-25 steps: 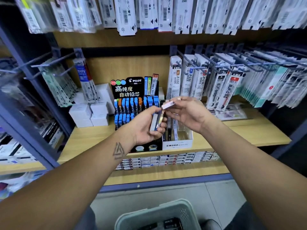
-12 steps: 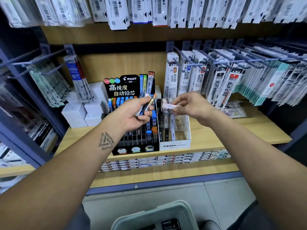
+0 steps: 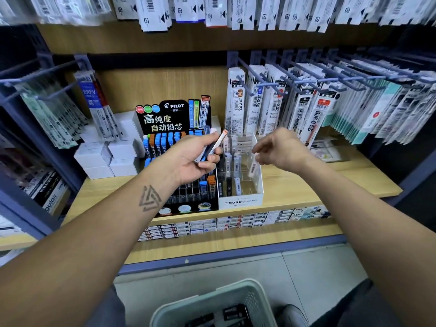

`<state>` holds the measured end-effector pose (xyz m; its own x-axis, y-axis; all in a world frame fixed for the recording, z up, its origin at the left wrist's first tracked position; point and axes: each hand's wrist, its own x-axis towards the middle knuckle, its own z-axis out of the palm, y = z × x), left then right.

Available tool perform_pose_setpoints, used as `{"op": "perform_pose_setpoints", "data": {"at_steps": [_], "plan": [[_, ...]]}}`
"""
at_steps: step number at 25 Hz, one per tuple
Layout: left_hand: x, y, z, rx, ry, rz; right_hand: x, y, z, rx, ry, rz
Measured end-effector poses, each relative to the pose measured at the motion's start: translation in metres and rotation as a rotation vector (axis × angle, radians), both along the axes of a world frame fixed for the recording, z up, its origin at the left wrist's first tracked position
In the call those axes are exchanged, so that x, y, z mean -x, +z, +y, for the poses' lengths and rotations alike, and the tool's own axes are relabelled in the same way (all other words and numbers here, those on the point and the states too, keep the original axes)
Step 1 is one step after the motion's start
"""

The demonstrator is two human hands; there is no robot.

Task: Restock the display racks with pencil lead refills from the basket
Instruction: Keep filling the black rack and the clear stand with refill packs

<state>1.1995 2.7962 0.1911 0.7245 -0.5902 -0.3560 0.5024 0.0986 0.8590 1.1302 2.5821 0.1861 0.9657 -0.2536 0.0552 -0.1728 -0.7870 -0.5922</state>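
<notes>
right now my left hand (image 3: pixel 193 159) grips a small bundle of lead refill tubes (image 3: pixel 212 147), fingers curled round them, the orange-capped ends pointing up and right, just over the seam between the two racks. my right hand (image 3: pixel 280 149) pinches a single white refill (image 3: pixel 253 166) at its top, hanging it upright inside the clear mono rack (image 3: pixel 240 201). that rack sits on the wooden shelf (image 3: pixel 306 182), touching the black pilot rack (image 3: pixel 165 119) to its left. white boxes (image 3: pixel 101 159) stack further left. hanging refill packs (image 3: pixel 306 109) fill the pegs behind. the pale basket (image 3: pixel 212 300) sits on the floor below.
</notes>
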Motion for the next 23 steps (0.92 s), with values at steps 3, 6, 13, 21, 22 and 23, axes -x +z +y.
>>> {"op": "perform_pose_setpoints", "data": {"at_steps": [3, 6, 13, 21, 22, 23], "plan": [[0.002, -0.001, -0.002, -0.003, -0.01, -0.006, 0.004, -0.02, 0.009, 0.192, 0.064, 0.008], [0.005, 0.0, -0.002, -0.019, -0.022, -0.02, 0.008, -0.035, 0.014, 0.219, 0.087, 0.029], [0.01, 0.0, 0.0, -0.031, -0.033, -0.038, 0.006, -0.053, 0.019, 0.154, 0.014, -0.021], [0.01, -0.003, 0.002, -0.041, -0.025, -0.036, 0.006, -0.063, 0.023, 0.194, 0.002, 0.049], [0.01, -0.004, 0.001, -0.044, -0.027, -0.037, 0.005, -0.063, 0.023, 0.2, -0.007, 0.051], [0.011, -0.004, 0.001, -0.045, -0.031, -0.037, 0.004, -0.064, 0.023, 0.209, -0.015, 0.053]]}}
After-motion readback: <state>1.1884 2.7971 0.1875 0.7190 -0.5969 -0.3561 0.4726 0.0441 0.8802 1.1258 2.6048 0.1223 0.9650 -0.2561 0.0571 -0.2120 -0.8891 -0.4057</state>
